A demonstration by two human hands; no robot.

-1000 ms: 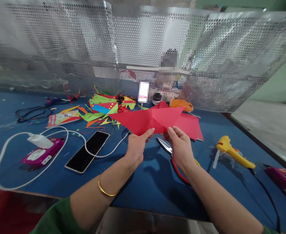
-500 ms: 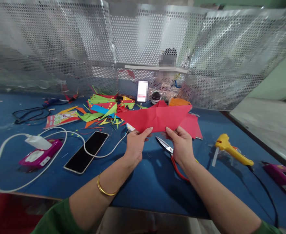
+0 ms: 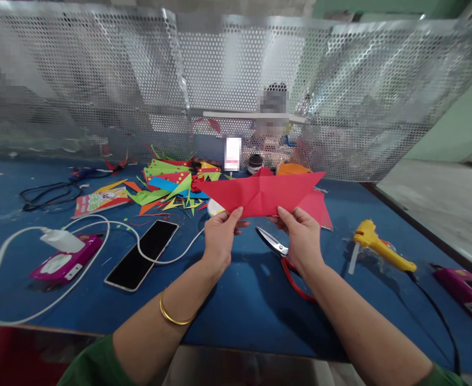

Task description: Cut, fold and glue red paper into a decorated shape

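Note:
A folded piece of red paper (image 3: pixel 262 194), creased down its middle and pointed at both ends, is stretched between my hands above the table. My left hand (image 3: pixel 220 236) pinches its lower edge left of the crease, thumb on the near face. On the other side of the crease, my right hand (image 3: pixel 302 236) grips the same edge in the same way. Beneath and beside my right hand lie scissors (image 3: pixel 278 244) with red handles, their blades pointing away to the left. More red paper (image 3: pixel 322 206) shows behind the held piece, partly hidden by it.
Coloured paper scraps (image 3: pixel 171 182) heap at the back left beside a booklet (image 3: pixel 101 200). A phone (image 3: pixel 142 256) and a purple power strip (image 3: pixel 65 265) with a looping white cable lie left. At right are a yellow glue gun (image 3: pixel 384 247) and another purple strip (image 3: pixel 463 292). Perforated metal sheeting (image 3: pixel 244 69) stands behind.
My hands have moved slightly apart along the paper's lower edge, and the paper looks flatter and wider, its right tip reaching further out. The view has shifted a little.

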